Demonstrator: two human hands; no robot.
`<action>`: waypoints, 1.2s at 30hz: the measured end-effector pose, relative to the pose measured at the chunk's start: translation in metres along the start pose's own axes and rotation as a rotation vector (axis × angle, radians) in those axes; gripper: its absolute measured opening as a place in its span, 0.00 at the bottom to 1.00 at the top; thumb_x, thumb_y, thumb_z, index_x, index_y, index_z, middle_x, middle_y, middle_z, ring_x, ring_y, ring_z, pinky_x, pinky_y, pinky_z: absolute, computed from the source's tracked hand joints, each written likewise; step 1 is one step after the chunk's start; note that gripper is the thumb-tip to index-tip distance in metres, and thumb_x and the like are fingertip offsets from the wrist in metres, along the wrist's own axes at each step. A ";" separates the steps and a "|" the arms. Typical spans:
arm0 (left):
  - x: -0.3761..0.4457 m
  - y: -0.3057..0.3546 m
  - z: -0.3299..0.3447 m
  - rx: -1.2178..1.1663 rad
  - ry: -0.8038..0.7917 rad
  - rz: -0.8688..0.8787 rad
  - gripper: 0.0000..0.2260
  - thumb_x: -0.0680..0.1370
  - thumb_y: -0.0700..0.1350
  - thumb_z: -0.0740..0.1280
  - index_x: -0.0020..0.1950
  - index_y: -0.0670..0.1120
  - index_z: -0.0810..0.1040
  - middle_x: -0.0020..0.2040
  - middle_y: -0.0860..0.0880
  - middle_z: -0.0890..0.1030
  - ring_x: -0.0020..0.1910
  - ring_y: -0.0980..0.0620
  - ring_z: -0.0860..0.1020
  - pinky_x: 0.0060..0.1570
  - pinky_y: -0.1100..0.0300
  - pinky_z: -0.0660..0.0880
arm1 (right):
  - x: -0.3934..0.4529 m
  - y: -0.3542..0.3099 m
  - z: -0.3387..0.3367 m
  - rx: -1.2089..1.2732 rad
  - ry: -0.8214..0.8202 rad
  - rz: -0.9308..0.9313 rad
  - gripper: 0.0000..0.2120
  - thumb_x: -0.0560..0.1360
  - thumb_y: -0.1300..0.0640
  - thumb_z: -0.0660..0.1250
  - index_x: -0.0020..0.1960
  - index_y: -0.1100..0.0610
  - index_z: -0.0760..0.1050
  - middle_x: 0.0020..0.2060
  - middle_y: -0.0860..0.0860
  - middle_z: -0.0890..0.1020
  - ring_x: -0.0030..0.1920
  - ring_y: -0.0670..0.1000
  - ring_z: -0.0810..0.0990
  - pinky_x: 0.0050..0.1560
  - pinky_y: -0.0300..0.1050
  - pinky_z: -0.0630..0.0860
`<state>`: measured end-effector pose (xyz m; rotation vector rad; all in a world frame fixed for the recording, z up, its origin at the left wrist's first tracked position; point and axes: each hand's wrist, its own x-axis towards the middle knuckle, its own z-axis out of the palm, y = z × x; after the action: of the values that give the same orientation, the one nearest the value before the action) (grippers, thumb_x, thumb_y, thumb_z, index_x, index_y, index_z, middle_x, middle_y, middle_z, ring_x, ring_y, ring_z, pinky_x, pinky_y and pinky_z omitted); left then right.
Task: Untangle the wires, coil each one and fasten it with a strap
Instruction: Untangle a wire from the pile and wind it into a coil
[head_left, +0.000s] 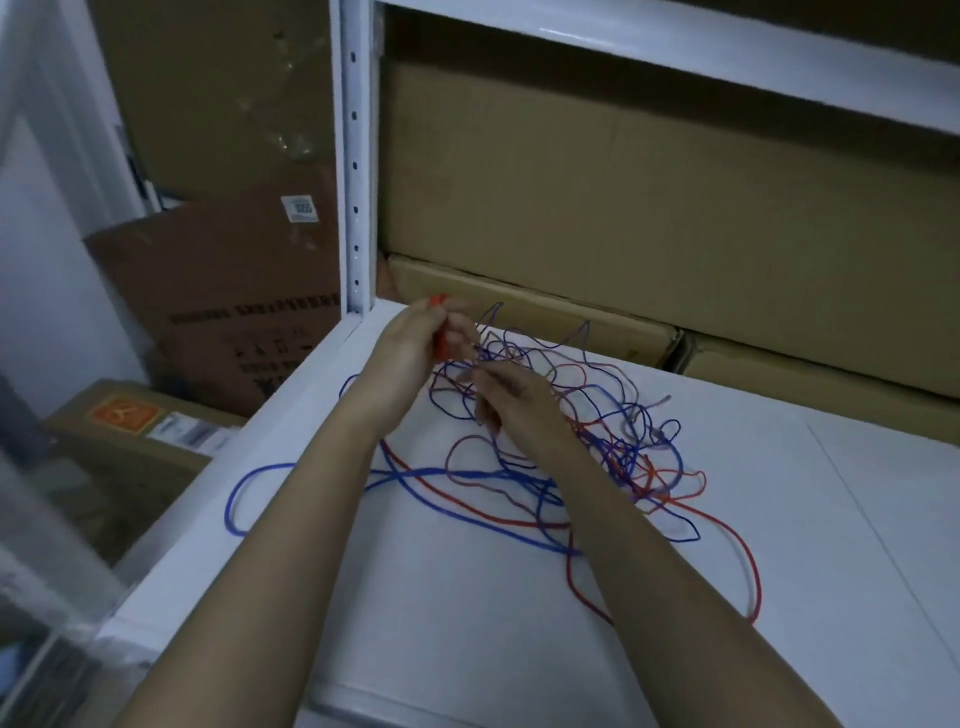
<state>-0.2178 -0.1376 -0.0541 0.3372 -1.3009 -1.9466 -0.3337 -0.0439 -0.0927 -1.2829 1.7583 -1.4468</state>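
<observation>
Two bare forearms reach forward from the bottom edge over a white shelf (675, 649). A loose tangle of wires (597, 457) in blue, red and a dull purple-grey lies spread across the shelf, mostly beneath and to the right of the arms. One blue loop (244, 499) hangs out past the shelf's left edge, and a long red wire (748, 566) curves along the near right side.

The right hand (511, 400) sits over the middle of the tangle, its fingers curled down and pinching strands; which strand cannot be told. Just beyond it and touching the far edge of the tangle, the left hand (410, 343) has its grip clenched round a small red piece (440, 332), perhaps a bundled red wire or a strap; motion blur hides which.

Behind the hands a white upright post (356, 171) with a row of holes rises at the shelf's left corner. Cardboard boxes (649, 208) are stacked along the back, and more boxes (234, 291) stand to the left of the post.
</observation>
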 end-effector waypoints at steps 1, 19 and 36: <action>-0.001 -0.005 0.000 0.108 0.047 0.037 0.13 0.84 0.37 0.50 0.49 0.44 0.73 0.34 0.52 0.79 0.35 0.56 0.76 0.40 0.65 0.73 | -0.003 0.007 -0.001 -0.049 -0.039 0.003 0.10 0.81 0.59 0.60 0.48 0.55 0.79 0.25 0.48 0.75 0.24 0.45 0.70 0.29 0.36 0.70; -0.023 -0.023 0.009 1.140 0.023 0.027 0.22 0.82 0.57 0.55 0.43 0.42 0.77 0.37 0.47 0.79 0.37 0.54 0.75 0.43 0.57 0.72 | -0.010 -0.003 -0.021 -0.008 0.055 -0.273 0.10 0.77 0.65 0.65 0.46 0.51 0.79 0.40 0.43 0.82 0.42 0.41 0.80 0.46 0.36 0.77; 0.072 -0.030 0.003 -0.055 -0.035 0.001 0.16 0.84 0.39 0.49 0.50 0.38 0.75 0.29 0.50 0.77 0.31 0.56 0.73 0.38 0.66 0.73 | 0.073 0.011 -0.018 0.087 0.289 -0.131 0.08 0.78 0.58 0.65 0.46 0.58 0.81 0.33 0.53 0.81 0.34 0.45 0.78 0.38 0.34 0.73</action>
<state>-0.2816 -0.1809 -0.0654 0.2763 -1.2676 -1.9915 -0.3827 -0.1012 -0.0859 -1.2115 1.7935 -1.8402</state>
